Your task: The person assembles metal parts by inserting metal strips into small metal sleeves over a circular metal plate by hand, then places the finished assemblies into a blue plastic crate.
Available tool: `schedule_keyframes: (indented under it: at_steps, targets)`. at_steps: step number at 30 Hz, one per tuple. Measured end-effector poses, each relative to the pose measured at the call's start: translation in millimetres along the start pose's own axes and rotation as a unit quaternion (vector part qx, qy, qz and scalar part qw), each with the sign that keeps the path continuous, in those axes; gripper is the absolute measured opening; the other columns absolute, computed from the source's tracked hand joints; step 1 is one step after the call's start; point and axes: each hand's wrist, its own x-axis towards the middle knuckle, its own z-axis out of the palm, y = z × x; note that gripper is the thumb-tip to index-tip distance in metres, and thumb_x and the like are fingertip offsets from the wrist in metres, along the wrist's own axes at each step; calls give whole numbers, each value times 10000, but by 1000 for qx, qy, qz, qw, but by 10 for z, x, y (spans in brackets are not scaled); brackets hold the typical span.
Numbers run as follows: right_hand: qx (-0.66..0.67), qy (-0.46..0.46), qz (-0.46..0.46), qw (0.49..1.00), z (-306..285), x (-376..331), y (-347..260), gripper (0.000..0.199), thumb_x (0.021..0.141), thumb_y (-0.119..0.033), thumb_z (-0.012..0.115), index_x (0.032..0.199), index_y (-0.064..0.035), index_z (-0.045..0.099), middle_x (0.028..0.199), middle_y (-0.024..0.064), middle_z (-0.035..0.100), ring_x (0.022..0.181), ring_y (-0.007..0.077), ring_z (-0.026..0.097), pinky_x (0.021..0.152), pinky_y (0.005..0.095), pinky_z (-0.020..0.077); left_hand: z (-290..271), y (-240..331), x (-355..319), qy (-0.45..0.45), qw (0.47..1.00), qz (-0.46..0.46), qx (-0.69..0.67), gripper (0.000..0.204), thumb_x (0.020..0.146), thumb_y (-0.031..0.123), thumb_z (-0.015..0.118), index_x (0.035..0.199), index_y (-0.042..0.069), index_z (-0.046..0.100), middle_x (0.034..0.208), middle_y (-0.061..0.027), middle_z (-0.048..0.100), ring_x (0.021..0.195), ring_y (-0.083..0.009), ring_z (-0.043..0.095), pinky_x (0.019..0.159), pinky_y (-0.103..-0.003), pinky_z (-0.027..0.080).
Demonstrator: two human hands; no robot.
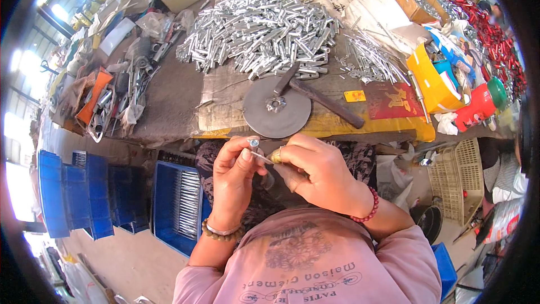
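Note:
My left hand (232, 173) is closed, pinching a small silver metal tube (254, 142) between thumb and fingers, its round end upward. My right hand (322, 168) is closed too, its fingertips around a thin metal rod (263, 159) that reaches toward the left fingers. A yellowish covering (275, 156) wraps one right fingertip. Whether the rod enters the tube I cannot tell. Just beyond my hands, a round grey metal disc (270, 123) lies on the bench, with a hammer (329, 103) resting partly over it. A small metal piece (275, 104) sits at the disc's middle.
A large heap of silver metal tubes (259, 34) covers the bench's far middle, with thin rods (374, 56) to its right. Blue bins (160, 191) stand low at left, one holding metal parts. A yellow box (430, 81), a red container (472, 110) and a plastic crate (458, 174) are at right.

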Motion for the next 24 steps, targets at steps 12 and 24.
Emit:
schedule_keyframes:
  at_steps: [12,24]
  targets:
    - [177,-58,104,977,-15,-6,-48,430,860,116,745,1272,-6,753,891,49,597,720,129,583,648,284,487,-1,45,-20,-11,997,56,60,196,1079,103,703,1255,25,738,1164,-60,618,917,-151,684,769,-289,614]
    - [170,-34,103,979,-15,-36,-84,271,884,-4,788,1149,-57,767,837,93,574,644,233,614,596,371,495,-4,67,-19,-33,988,107,109,166,1048,109,747,1184,15,764,1190,-120,688,883,-161,692,781,-302,613]
